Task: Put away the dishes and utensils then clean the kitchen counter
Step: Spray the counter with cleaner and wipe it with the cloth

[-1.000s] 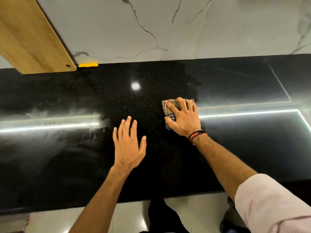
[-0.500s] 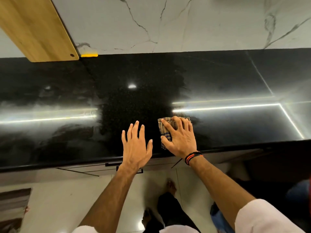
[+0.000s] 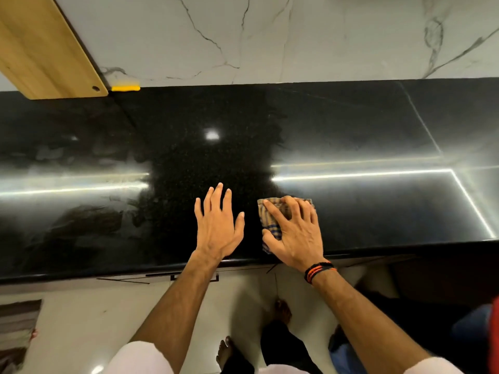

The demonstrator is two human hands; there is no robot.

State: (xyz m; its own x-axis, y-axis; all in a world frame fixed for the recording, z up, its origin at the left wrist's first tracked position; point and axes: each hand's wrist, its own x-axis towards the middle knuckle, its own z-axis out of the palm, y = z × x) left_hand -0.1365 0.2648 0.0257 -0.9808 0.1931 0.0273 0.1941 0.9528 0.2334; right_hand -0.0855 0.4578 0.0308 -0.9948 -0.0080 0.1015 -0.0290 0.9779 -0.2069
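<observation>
The glossy black kitchen counter stretches across the view, streaked with damp smears on its left part. My right hand presses a folded checked cloth flat on the counter near its front edge, fingers spread over it. My left hand lies beside it to the left, palm down on the counter, fingers apart and holding nothing. No dishes or utensils show on the counter.
A wooden cabinet door hangs at the upper left. A yellow object sits at the back edge by the marble wall. Below the counter are drawer fronts, the light floor, a striped mat and my feet.
My right hand has dragged the cloth from mid-counter toward the front edge, then slightly right. My left hand came back with it. The view tipped down, showing the floor.
</observation>
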